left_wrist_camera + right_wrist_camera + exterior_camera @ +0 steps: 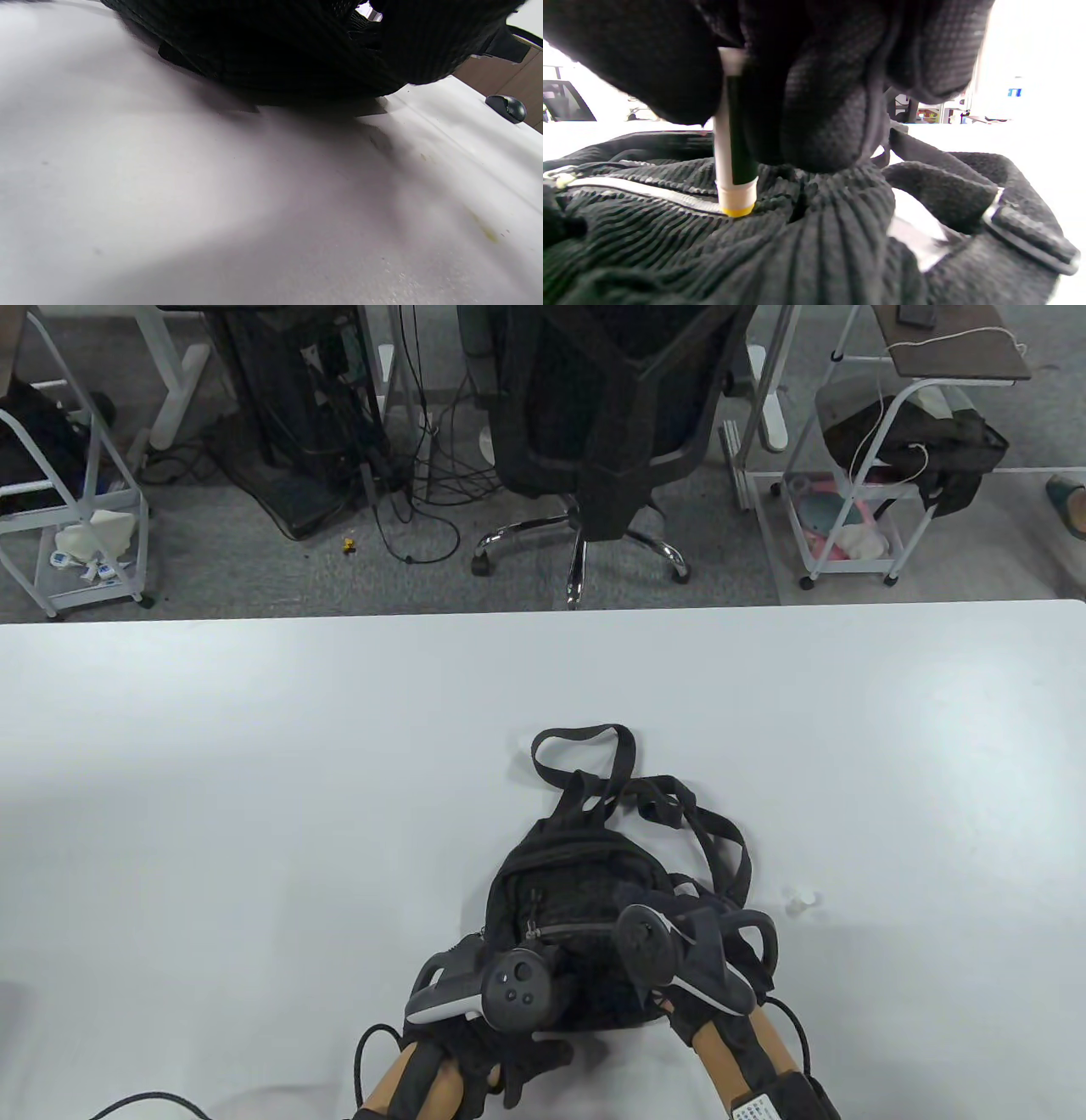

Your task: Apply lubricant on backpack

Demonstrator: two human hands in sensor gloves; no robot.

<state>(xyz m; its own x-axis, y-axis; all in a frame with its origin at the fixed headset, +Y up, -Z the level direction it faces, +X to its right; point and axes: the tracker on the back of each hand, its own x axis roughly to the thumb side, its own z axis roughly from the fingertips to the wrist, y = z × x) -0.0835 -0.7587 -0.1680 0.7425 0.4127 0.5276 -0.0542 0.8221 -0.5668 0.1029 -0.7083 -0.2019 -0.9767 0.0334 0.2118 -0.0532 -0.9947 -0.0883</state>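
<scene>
A: Where is the backpack [577, 899] to be found?

B: It lies low in the centre of the table view, flat on the white tabletop [254, 780], with its straps trailing toward the upper part of the frame. A small clear cap-like piece [801, 899] is seen just to its right; what it is cannot be told for sure.

A: What is being held?

B: In the right wrist view a lubricant tube [734, 140] is gripped upright by the right hand [704, 976], fingers curled round it, its yellow-rimmed nozzle touching the pale zipper line [640, 192] on the ribbed fabric. The left hand [484, 1035] sits at the lower left edge of the bag. Whether its fingers are closed on the fabric cannot be told, since the tracker covers them from above and the left wrist view shows only dark mesh and tabletop.

A: How should this step be done well?

B: Judging by the contact, the nozzle is best kept on the zipper teeth and drawn along them slowly, with light squeezing, so that the fabric is not smeared. The bag should be steadied so that the zipper stays taut.
</scene>
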